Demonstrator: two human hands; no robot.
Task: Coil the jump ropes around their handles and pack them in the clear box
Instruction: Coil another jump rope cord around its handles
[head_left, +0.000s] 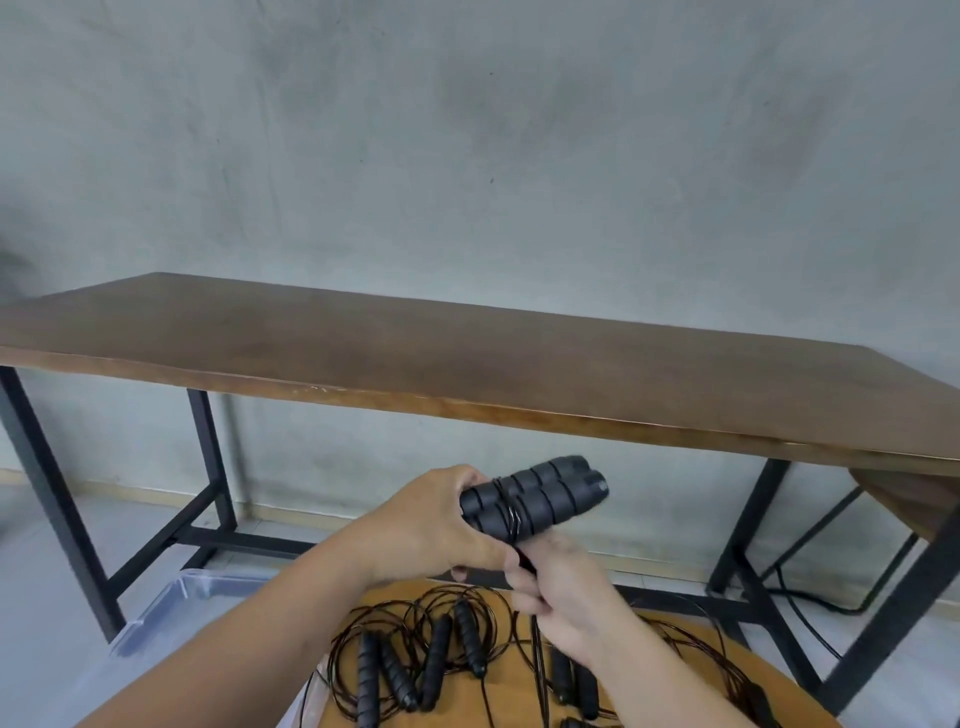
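At frame centre, the left hand (431, 525) grips a pair of foam handles (535, 499) bearing only a few cord turns; the right hand (561, 597) pinches the cord (537, 654) below. Several uncoiled jump ropes (431, 654) remain on the round table (779, 691). The clear box (171, 597), lower left, awaits packing.

Both hands (431, 525) (558, 597) raised, fingers curled
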